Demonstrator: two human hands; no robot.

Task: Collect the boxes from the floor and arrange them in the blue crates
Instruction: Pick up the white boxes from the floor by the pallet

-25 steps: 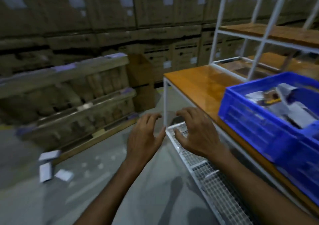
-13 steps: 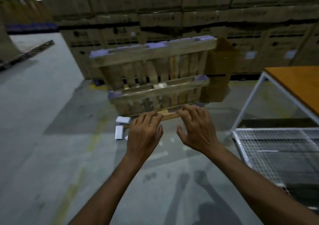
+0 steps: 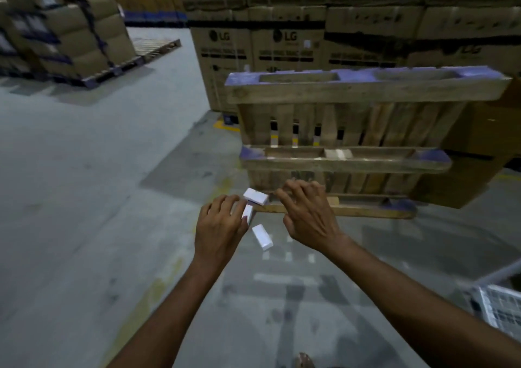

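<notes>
**Left hand (image 3: 218,226) and right hand (image 3: 308,215) held out above white boxes (image 3: 255,196) on the floor (image 3: 84,198)**

Both arms stretch forward from the bottom of the head view, with the backs of the hands turned up. The grip of each hand is apart: the fingers are spread and loosely bent, and neither hand holds anything.

Three white boxes lie close together on the grey concrete floor, at the foot of a wooden pallet (image 3: 366,130) that stands on its edge. The far box (image 3: 255,196) lies flat just beside the pallet's bottom board and shows between the two hands. The middle box (image 3: 248,214) sits just below it in the picture. The fingertips of the left hand cover part of it, and whether they touch it cannot be told. The near box (image 3: 262,236) lies slanted, a little apart from the other two, in the gap between the hands and nearer to the person.

The pallet's boards have purple-painted ends. Behind it rises a wall of brown cartons (image 3: 284,49) printed with LG marks. Whether the pallet leans on them cannot be told. A yellow mark (image 3: 225,125) is painted on the floor near the corner of that wall.

At far left, blurred, a stack of cartons (image 3: 81,35) stands on a low pallet, and a flat pallet (image 3: 156,47) lies on the floor beside it. A white wire-mesh shelf (image 3: 501,308) enters at the lower right corner. Part of a foot (image 3: 304,362) shows at the bottom edge.
</notes>
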